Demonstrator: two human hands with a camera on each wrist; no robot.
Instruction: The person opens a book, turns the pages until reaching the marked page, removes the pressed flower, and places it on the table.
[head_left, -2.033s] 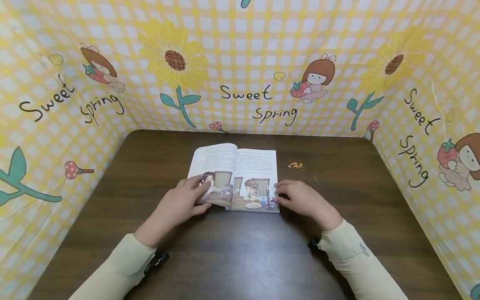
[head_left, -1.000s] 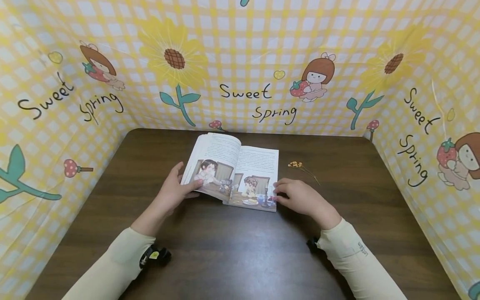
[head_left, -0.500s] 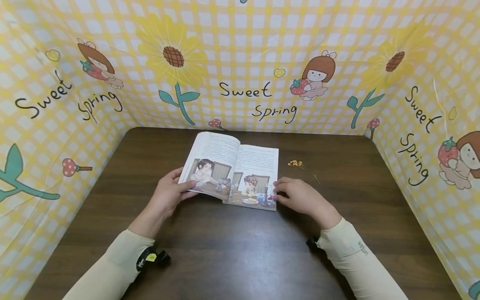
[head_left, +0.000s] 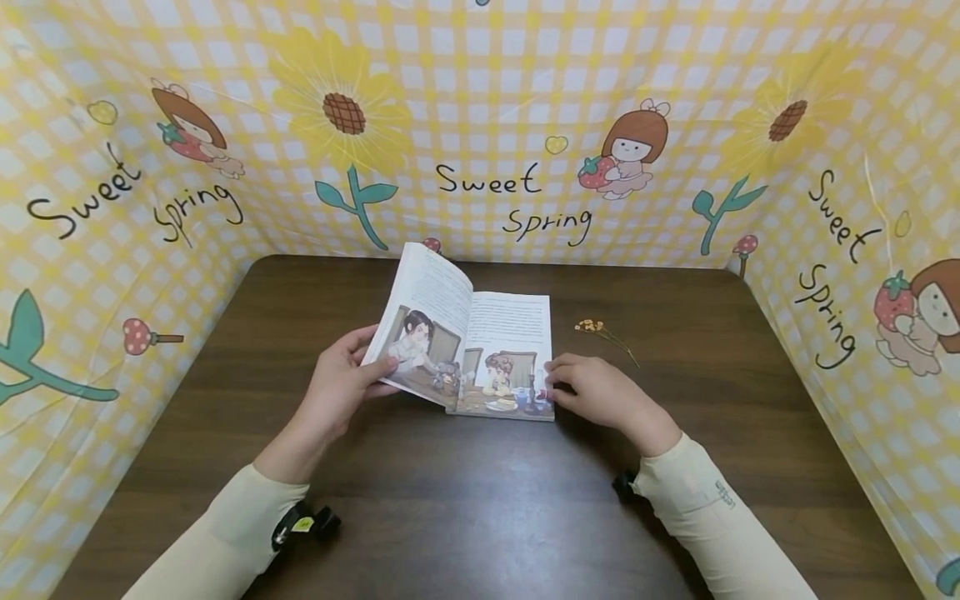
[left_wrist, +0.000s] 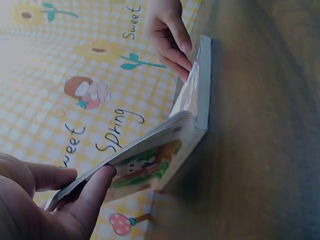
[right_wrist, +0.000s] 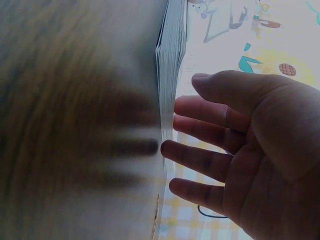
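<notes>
An open book [head_left: 510,321] with printed text and coloured drawings lies in front of me in the head view. My left hand [head_left: 337,375] grips its left half at the outer edge, thumb on the page and fingers behind. That half is raised and tilted, and the left wrist view shows the coloured cover [left_wrist: 145,167] on its underside. My right hand [head_left: 603,396] rests at the right edge, fingertips beside the page. In the right wrist view its fingers [right_wrist: 200,157] are loosely extended along the stacked page edges [right_wrist: 171,75].
A small sprig of dried yellow flowers [head_left: 592,326] lies to the right of the book on the dark wooden table [head_left: 480,508]. A yellow checked cloth [head_left: 487,108] with sunflower and girl prints surrounds the table at the back and sides.
My left hand has gone from lying over the left page to gripping its outer edge, and the left half has risen and tilted up. The right hand stays almost still.
</notes>
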